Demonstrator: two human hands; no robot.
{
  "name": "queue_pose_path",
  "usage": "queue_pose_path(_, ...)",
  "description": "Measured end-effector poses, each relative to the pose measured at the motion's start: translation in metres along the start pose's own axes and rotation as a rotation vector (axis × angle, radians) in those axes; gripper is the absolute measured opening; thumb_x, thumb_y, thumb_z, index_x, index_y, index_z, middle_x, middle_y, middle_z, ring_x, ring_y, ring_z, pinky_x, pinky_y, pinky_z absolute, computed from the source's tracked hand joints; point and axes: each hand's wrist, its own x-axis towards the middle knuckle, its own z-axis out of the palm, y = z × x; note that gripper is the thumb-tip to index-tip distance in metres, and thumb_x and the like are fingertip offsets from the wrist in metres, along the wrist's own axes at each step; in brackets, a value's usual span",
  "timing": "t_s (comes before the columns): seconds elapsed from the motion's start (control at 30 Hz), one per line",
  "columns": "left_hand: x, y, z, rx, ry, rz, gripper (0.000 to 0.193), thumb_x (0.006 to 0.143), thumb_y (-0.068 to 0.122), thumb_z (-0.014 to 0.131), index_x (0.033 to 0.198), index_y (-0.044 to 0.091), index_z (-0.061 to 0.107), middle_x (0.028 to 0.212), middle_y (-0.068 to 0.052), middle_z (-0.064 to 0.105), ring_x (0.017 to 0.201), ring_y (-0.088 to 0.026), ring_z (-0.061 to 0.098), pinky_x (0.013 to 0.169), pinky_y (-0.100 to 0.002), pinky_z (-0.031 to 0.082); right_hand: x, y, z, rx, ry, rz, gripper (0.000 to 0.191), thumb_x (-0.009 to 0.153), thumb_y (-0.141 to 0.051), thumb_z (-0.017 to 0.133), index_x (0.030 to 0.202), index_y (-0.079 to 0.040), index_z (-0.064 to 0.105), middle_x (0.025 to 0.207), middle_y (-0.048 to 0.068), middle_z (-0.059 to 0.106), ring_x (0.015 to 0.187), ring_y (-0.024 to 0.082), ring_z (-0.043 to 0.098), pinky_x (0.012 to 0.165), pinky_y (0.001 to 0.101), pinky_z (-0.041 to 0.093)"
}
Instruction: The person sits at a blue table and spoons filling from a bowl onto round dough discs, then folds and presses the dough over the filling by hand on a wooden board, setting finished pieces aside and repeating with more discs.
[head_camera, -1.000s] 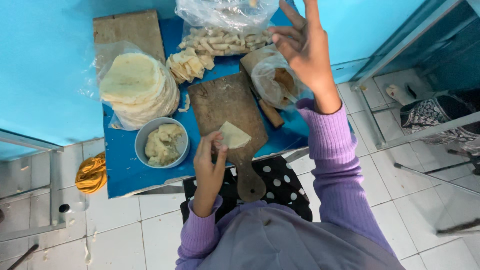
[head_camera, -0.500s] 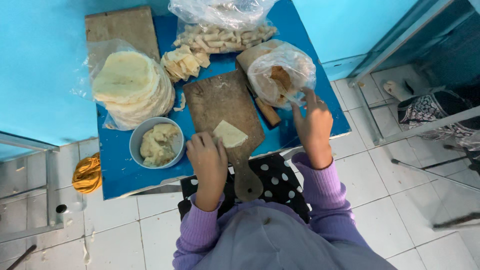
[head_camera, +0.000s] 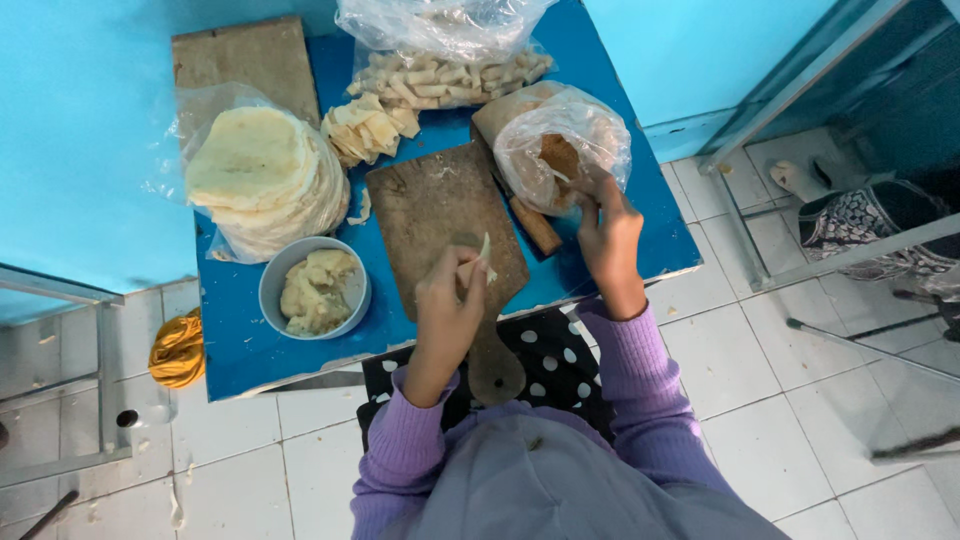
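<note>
While the left hand (head_camera: 450, 305) pinches a pale dough piece (head_camera: 486, 262) over the wooden board (head_camera: 440, 225), the right hand (head_camera: 608, 235) reaches into a plastic bag (head_camera: 560, 145).
Right fingers curl inside the bag's opening; what they grip is hidden. A bowl of filling (head_camera: 315, 290) sits just left of the board.

Bright, even light with soft, faint shadows. The view is sharp at the centre. Straight lines bow towards the edges.
</note>
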Motion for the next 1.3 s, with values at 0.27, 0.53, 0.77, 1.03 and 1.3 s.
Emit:
queue_pose_path(0.27, -0.003, -0.005, -0.004, 0.169, 0.070, -0.068, 0.013, 0.098, 0.013, 0.067, 0.099, 0.000, 0.065, 0.087, -0.019, 0.067, 0.071, -0.033, 0.067, 0.064, -0.043, 0.050, 0.001, 0.007, -0.011, 0.217, 0.060, 0.296, 0.027, 0.099, 0.010, 0.061, 0.125, 0.004, 0.058, 0.101, 0.016, 0.078, 0.079, 0.016, 0.077, 0.069, 0.0271, 0.061)
queue_pose_path(0.53, -0.023, -0.006, -0.025, 0.287, 0.017, -0.109, 0.010, 0.096, 0.007, 0.066, 0.099, -0.001, 0.068, 0.085, -0.019, 0.066, 0.070, -0.033, 0.066, 0.062, -0.044, 0.050, -0.007, 0.024, -0.020, 0.464, 0.202, 0.387, 0.022, 0.103, 0.011, 0.055, 0.124, 0.003, 0.054, 0.101, 0.021, 0.076, 0.077, 0.015, 0.073, 0.069, 0.0260, 0.059)
queue_pose_path(0.77, -0.027, -0.002, -0.030, 0.276, 0.020, -0.130, 0.010, 0.093, 0.007, 0.067, 0.099, -0.001, 0.069, 0.085, -0.017, 0.066, 0.067, -0.030, 0.066, 0.061, -0.041, 0.051, -0.017, 0.014, -0.035, 0.548, 0.245, 0.429, 0.022, 0.105, 0.010, 0.056, 0.125, 0.001, 0.053, 0.103, 0.021, 0.076, 0.076, 0.013, 0.070, 0.069, 0.0262, 0.057)
queue_pose_path(1.03, -0.028, 0.000, -0.030, 0.275, 0.005, -0.117, 0.008, 0.095, 0.008, 0.067, 0.098, 0.000, 0.069, 0.083, -0.016, 0.064, 0.066, -0.029, 0.066, 0.061, -0.041, 0.050, -0.001, 0.000, -0.014, -0.111, 0.106, -0.053, 0.030, 0.096, 0.013, 0.061, 0.122, 0.000, 0.058, 0.103, 0.018, 0.071, 0.081, 0.027, 0.072, 0.072, 0.0343, 0.058)
queue_pose_path(1.3, -0.028, 0.002, -0.031, 0.301, 0.000, -0.094, 0.008, 0.095, 0.007, 0.066, 0.097, 0.000, 0.069, 0.082, -0.016, 0.065, 0.067, -0.029, 0.066, 0.060, -0.041, 0.050, 0.005, 0.006, -0.010, -0.010, 0.068, 0.053, 0.026, 0.097, 0.014, 0.056, 0.120, 0.002, 0.059, 0.102, 0.016, 0.075, 0.087, 0.028, 0.077, 0.069, 0.0328, 0.057)
